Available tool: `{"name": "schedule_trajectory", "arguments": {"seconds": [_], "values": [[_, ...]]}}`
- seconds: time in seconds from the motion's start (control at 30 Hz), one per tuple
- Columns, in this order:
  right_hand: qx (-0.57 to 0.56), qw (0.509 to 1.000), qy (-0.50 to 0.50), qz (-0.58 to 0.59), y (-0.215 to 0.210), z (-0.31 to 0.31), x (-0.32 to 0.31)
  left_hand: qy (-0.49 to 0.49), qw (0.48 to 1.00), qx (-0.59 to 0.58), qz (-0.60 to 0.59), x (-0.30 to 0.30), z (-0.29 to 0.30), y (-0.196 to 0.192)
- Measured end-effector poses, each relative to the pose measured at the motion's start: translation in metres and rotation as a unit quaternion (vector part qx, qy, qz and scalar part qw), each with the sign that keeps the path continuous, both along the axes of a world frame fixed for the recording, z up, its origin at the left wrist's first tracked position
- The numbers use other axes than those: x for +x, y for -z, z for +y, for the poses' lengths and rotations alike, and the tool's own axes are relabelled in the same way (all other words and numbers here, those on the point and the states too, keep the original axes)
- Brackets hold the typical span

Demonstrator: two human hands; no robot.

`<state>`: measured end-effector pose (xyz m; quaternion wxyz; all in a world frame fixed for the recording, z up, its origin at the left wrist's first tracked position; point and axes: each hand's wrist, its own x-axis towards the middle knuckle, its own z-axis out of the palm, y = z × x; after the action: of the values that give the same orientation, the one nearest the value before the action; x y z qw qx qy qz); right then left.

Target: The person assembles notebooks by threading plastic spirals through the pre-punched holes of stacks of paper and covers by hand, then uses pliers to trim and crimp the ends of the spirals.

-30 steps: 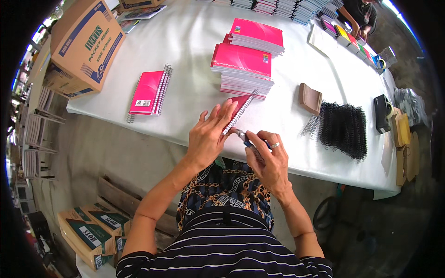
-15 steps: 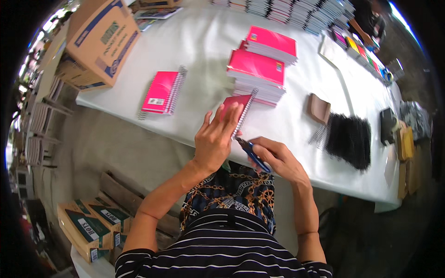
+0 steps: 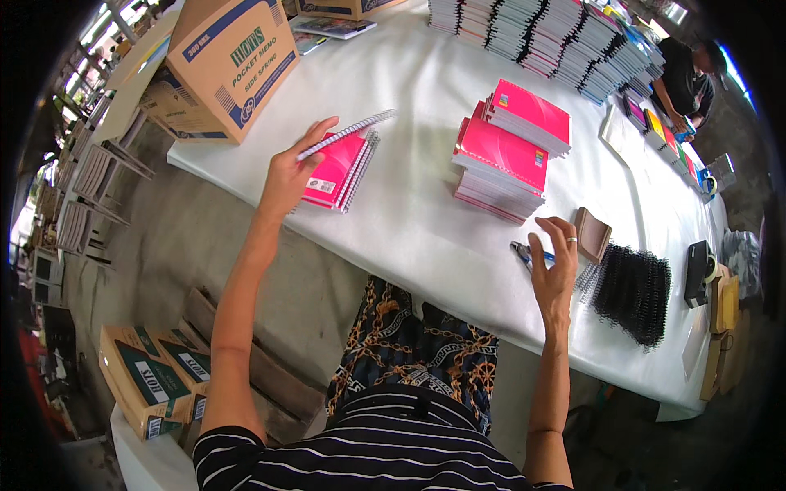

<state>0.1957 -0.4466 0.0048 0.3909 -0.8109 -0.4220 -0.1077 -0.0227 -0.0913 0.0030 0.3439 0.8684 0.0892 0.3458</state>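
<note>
My left hand (image 3: 286, 176) grips a spiral notebook (image 3: 348, 134), seen nearly edge-on, tilted above a small pile of pink spiral notebooks (image 3: 334, 170) at the table's left front. Its fingers wrap the end nearest me. My right hand (image 3: 557, 266) has its fingers apart, curved over the blue-handled pliers (image 3: 524, 254), which lie on the table; nothing shows in its grasp. Between my hands, toward the far side, stand stacks of pink-covered book blocks (image 3: 503, 155) without coils.
Right of my right hand lie a brown block-like piece (image 3: 591, 233) and a bundle of black coils (image 3: 634, 295). A large cardboard box (image 3: 237, 69) stands at the left edge. Tall notebook stacks (image 3: 548, 37) line the back. A person (image 3: 688, 86) works at far right.
My left hand has carried the notebook left, over the small pile. My right hand has moved right and let go of the pliers onto the table. The view has shifted a little.
</note>
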Motion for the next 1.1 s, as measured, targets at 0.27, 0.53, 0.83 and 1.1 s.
{"name": "schedule_trajectory", "arguments": {"seconds": [0.27,0.53,0.83,1.1], "values": [[0.145,0.867,-0.364,0.308,-0.030,0.124,-0.053,0.461,0.833,-0.269,-0.148,0.028,-0.026,-0.019],[0.103,0.949,-0.233,-0.186,-0.012,0.223,-0.073,0.083,0.898,-0.429,-0.055,0.010,0.032,-0.014],[0.074,0.983,-0.155,-0.058,-0.019,0.124,-0.020,-0.022,0.930,-0.322,0.177,0.001,0.050,0.030],[-0.062,0.980,0.126,0.144,-0.032,0.073,0.092,-0.159,0.947,-0.129,0.248,0.020,0.040,0.028]]}}
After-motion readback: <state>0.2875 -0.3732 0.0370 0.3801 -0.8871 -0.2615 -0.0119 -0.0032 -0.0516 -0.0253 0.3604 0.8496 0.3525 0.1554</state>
